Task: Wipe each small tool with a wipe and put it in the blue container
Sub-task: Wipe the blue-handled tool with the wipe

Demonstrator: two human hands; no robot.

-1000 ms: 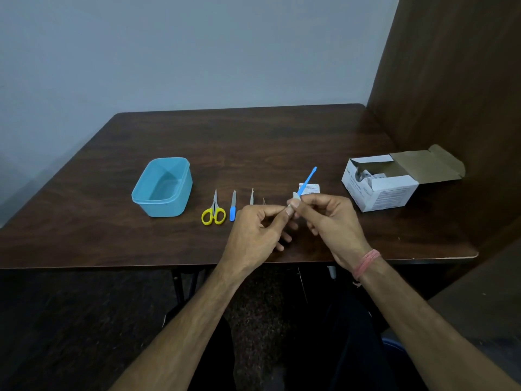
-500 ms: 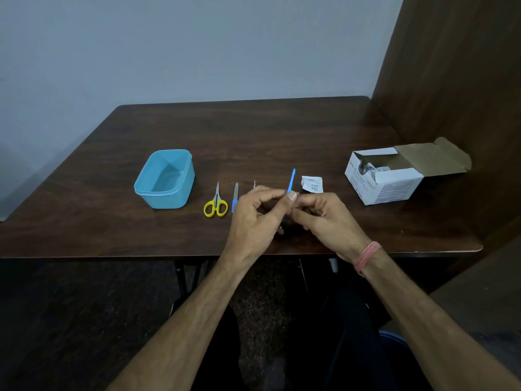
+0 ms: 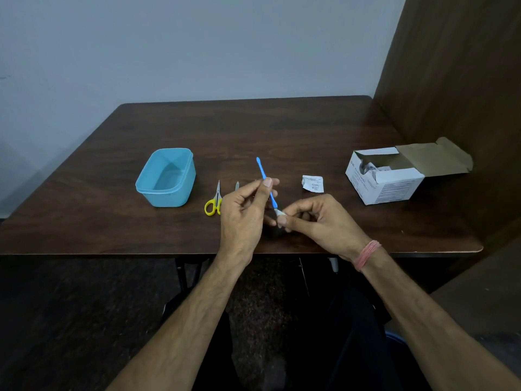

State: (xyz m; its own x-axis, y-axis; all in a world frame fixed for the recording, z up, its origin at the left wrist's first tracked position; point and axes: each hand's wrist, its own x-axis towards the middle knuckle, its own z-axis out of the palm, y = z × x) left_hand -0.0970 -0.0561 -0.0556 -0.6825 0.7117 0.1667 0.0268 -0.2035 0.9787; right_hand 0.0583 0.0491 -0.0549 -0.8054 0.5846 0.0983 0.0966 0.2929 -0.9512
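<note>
My left hand (image 3: pixel 245 213) pinches a thin blue stick tool (image 3: pixel 262 171) near its middle, its upper end tilted up and to the left. My right hand (image 3: pixel 318 221) pinches a small white wipe (image 3: pixel 279 213) around the tool's lower end. The empty blue container (image 3: pixel 166 177) stands to the left on the table. Yellow-handled scissors (image 3: pixel 213 200) lie beside it, and the tip of a small metal tool (image 3: pixel 237 186) shows just behind my left hand. Other small tools are hidden by my hand.
A torn white wipe sachet (image 3: pixel 313 183) lies right of my hands. An open white cardboard box (image 3: pixel 386 182) of sachets sits at the right, near a brown wooden wall panel (image 3: pixel 456 80). The dark wooden table (image 3: pixel 253 128) ends at a front edge just under my wrists.
The blue tool swung from leaning right to leaning left. The wipe slid down it to the lower end, and my hands drew slightly apart.
</note>
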